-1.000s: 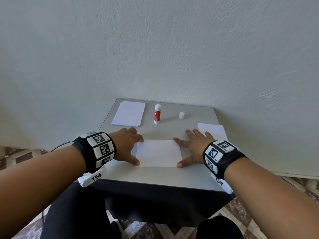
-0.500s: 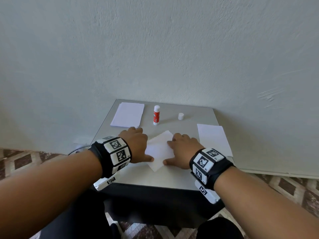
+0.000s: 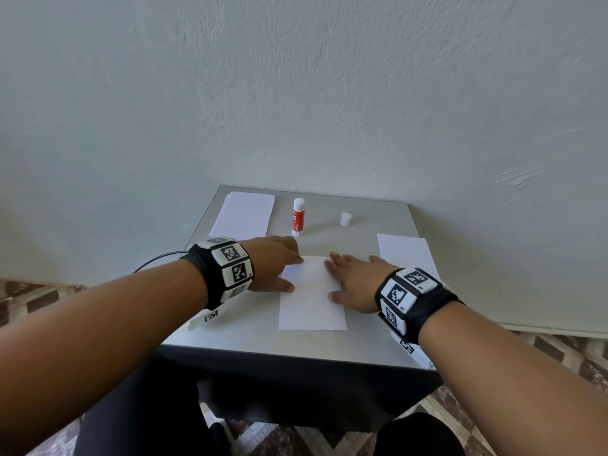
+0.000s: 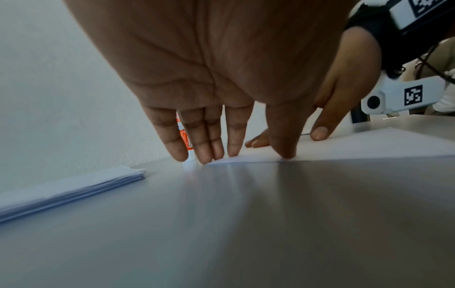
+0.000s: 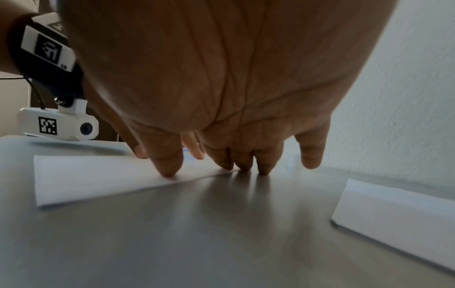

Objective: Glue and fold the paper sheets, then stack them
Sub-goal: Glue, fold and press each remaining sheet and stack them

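Folded sheet: lay flat on the counter, long side toward the near edge, straight out from the glue stick.
Left hand: fingers straight and close together, tips pressed on the far left corner of the folded sheet.
Right hand: fingers spread, tips pressed along the sheet's right edge, thumb on the paper.
Paper stack: just left of the glue stick, well apart from both hands.
Finished sheet: right of the glue stick and nearer the front, beside the right wrist.
Cap: off, standing just right of the glue stick.
Step in hand: probably pressing the glued fold shut.
Risk, shifting: uneven pressure from either hand likely to skew the layers before the glue sets.
Risk, smearing: squeezed-out glue likely to stick the sheet to the counter or fingertips.
Risk, glue stick: uncapped and upright near the left hand; a careless reach could topple it.
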